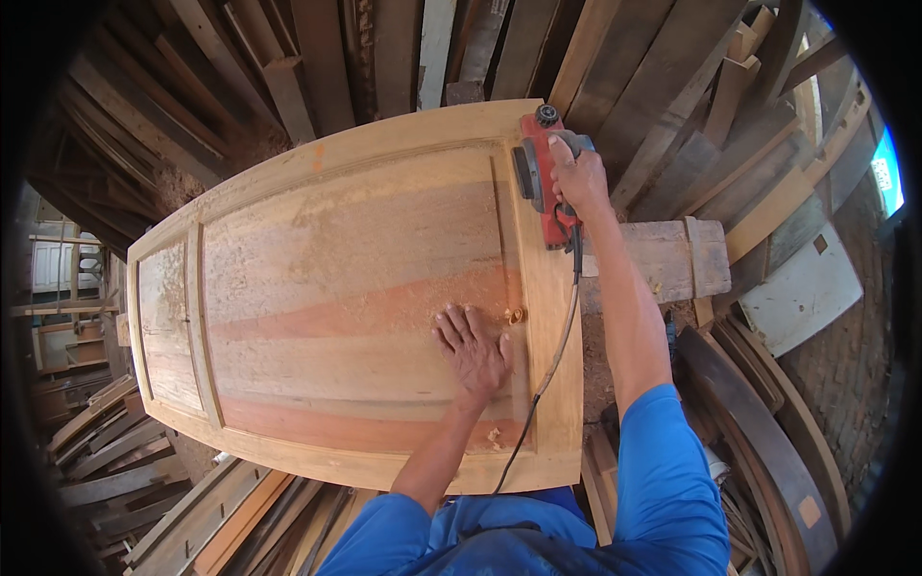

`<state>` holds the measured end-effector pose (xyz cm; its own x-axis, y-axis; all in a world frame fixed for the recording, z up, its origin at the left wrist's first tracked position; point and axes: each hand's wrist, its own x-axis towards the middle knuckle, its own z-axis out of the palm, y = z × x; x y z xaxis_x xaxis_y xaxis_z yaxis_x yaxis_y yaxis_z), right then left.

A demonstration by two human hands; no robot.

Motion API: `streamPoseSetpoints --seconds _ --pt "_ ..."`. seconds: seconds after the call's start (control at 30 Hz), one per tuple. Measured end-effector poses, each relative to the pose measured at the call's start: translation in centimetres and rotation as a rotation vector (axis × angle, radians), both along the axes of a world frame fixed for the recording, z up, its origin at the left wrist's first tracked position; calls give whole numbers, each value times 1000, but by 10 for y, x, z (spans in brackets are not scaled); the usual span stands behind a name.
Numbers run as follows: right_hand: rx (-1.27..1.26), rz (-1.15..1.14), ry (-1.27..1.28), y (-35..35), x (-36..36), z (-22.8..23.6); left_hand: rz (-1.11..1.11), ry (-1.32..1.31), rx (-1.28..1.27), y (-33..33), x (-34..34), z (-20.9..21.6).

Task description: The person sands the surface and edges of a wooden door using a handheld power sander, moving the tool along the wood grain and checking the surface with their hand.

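A panelled wooden door [355,278] lies flat before me, dusted with sawdust and a few curled shavings [514,315]. My right hand [578,178] is wrapped round the handle of a red electric planer [557,228], which rests on the far right corner of the door's frame. From the planer a black cord [555,360] runs back across the right end of the door toward my body. My left hand [473,353] lies flat on the door's panel with its fingers spread, holding nothing. The planer's underside is hidden.
Planks [384,67] lean in a dense row beyond the door. A thick board [663,261] juts out past the door's right end, near a white sheet [805,288]. Stacked timber [226,518] lies at the near left, and a dark curved-looking plank [768,451] at the near right.
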<state>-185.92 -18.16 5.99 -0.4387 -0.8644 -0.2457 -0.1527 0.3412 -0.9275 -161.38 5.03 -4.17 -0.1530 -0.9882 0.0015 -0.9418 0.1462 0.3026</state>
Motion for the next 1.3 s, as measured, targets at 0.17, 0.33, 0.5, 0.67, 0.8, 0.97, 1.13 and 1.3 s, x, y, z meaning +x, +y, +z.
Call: streamPoseSetpoints --seconds 0.17,0.33,0.5,0.67,0.8,0.97,1.13,1.3 --pt "-99 15 -26 -43 -3 -1 -15 -2 -4 2 1 -1" --pt "-63 -4 -40 -76 -13 -2 -11 31 11 1 1 -5" --pt "-122 8 -148 -33 -13 -9 4 64 20 2 -2 -2" --pt "-76 0 -317 106 -2 -3 50 3 10 3 -1 -6" --pt "-72 32 -345 238 3 16 22 11 -125 3 2 -25" --pt "-45 -48 -326 366 9 35 -29 -28 -137 2 10 -31" --pt "0 -70 -233 467 16 44 -186 36 233 73 11 22" --pt "42 -78 -261 527 24 51 -423 -95 272 184 -1 32"
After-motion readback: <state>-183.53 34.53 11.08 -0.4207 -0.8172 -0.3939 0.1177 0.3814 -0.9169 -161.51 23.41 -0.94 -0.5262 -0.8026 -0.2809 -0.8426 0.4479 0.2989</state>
